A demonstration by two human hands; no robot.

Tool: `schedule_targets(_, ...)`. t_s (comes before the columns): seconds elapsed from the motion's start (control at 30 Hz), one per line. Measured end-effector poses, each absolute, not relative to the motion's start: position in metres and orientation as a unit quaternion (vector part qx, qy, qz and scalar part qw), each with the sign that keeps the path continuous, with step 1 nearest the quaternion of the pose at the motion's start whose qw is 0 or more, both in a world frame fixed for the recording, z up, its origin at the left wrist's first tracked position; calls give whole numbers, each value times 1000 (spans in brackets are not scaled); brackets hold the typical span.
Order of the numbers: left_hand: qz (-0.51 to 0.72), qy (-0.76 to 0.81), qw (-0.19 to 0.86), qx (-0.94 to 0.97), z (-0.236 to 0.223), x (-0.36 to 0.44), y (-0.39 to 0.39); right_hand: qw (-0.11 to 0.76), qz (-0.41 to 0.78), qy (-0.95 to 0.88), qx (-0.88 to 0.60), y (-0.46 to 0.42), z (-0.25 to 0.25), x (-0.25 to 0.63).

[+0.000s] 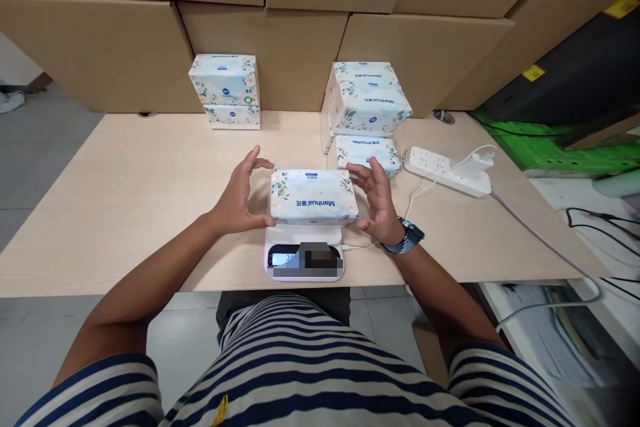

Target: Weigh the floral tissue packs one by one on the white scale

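A pack of tissues, white and pale blue with a floral print, lies on a white digital scale near the table's front edge. Its printing appears upside down from where I look. To the left of the pack is my left hand, open, thumb and fingers spread, their tips close to its left corners. On the other side my right hand, wearing a wristwatch, is also open with fingers curved near the pack's right end. Whether any fingertip touches the pack, I cannot tell. The scale's lit display is partly blurred out.
Tissue packs are stacked at the back left and back right of the wooden table. A white power strip with cables lies on the right. Large cardboard boxes form a wall behind.
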State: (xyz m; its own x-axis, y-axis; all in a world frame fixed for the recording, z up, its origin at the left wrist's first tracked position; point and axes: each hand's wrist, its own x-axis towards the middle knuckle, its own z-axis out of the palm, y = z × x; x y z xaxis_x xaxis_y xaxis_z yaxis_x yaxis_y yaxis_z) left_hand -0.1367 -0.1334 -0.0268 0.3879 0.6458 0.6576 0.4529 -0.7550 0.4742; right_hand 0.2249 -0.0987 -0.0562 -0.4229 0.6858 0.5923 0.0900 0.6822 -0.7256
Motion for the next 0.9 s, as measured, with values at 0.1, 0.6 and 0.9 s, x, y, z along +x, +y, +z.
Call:
schedule_targets(0.1,442,329,102,828,-24,-137,-134,475,311,-786,-244,-98,-51,230)
schedule_targets(0.6,429,336,79,834,-15,-136,-134,432,404,-772,-233,-97,-39,238)
schedule_targets(0.9,422,348,43,836,-17,-142,-134,410,406,-780,-242,-100,-34,243)
